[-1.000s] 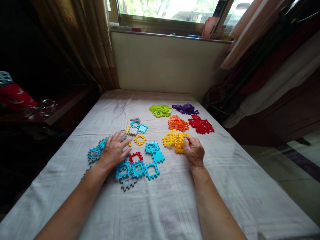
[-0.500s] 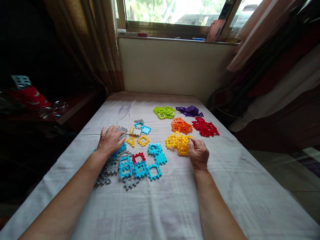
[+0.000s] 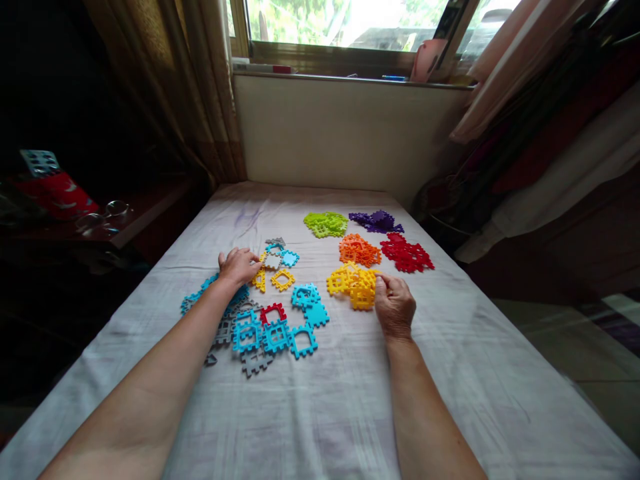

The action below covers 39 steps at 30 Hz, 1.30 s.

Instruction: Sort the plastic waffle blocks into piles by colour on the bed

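Note:
My left hand [image 3: 240, 265] reaches over the mixed tiles, fingers apart and stretched out, fingertips at a yellow triangular tile [image 3: 259, 281]. Beneath its wrist and forearm lie blue tiles [image 3: 199, 293] and grey tiles [image 3: 225, 330], partly hidden. My right hand [image 3: 396, 303] is closed at the right edge of the yellow tile pile [image 3: 350, 280], thumb and fingers pinching a yellow interlocking tile. Between my hands are a yellow square frame tile [image 3: 283, 280], a red frame tile [image 3: 273, 313] and several light-blue tiles [image 3: 276, 337].
Lime-green tiles [image 3: 325, 225], purple tiles [image 3: 376, 221], orange tiles [image 3: 359, 251] and red tiles [image 3: 406, 253] form separate piles at the back right of the cloth-covered surface [image 3: 320, 427]. Eyeglasses [image 3: 116, 209] rest on a dark side table at left. Clothes hang on the right.
My left hand has moved right and slightly forward, from the grey and blue tiles to the yellow triangular tile. My right hand stays at the yellow pile. The view has shifted slightly.

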Each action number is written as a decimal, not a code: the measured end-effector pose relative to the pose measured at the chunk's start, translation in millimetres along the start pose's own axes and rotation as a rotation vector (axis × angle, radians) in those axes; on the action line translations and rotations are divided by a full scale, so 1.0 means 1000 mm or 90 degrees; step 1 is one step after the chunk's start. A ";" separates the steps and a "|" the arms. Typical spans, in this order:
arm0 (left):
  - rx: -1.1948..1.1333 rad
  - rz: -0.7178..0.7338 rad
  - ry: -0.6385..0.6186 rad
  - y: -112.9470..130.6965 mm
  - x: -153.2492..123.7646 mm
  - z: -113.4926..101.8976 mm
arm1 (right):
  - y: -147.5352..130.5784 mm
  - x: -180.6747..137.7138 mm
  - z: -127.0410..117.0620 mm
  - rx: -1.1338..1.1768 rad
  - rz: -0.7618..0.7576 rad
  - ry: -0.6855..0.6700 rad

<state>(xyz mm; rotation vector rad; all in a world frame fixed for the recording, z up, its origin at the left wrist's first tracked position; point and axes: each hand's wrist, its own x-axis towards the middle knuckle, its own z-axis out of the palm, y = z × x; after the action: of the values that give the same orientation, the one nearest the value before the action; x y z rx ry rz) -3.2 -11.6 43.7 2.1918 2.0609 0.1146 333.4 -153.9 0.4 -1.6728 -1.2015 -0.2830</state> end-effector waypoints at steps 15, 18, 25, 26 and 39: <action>-0.041 -0.040 -0.025 0.008 0.012 -0.002 | 0.002 -0.001 0.002 0.012 0.005 0.016; -0.045 -0.043 -0.017 0.010 0.015 0.002 | 0.004 -0.002 0.002 0.020 0.016 0.011; -0.054 0.005 0.003 0.012 0.021 0.007 | 0.005 -0.001 0.001 0.029 0.031 0.002; -0.055 0.009 0.009 0.012 0.022 0.007 | 0.005 0.000 0.001 0.030 0.032 0.005; -0.128 -0.071 0.137 -0.004 0.004 -0.036 | 0.004 0.006 -0.004 0.053 0.080 0.044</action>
<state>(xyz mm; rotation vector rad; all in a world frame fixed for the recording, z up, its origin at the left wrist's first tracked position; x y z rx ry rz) -12.5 -5.6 78.3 2.0172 2.1656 0.5420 341.1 -154.0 3.7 -1.6457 -1.0388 -0.2086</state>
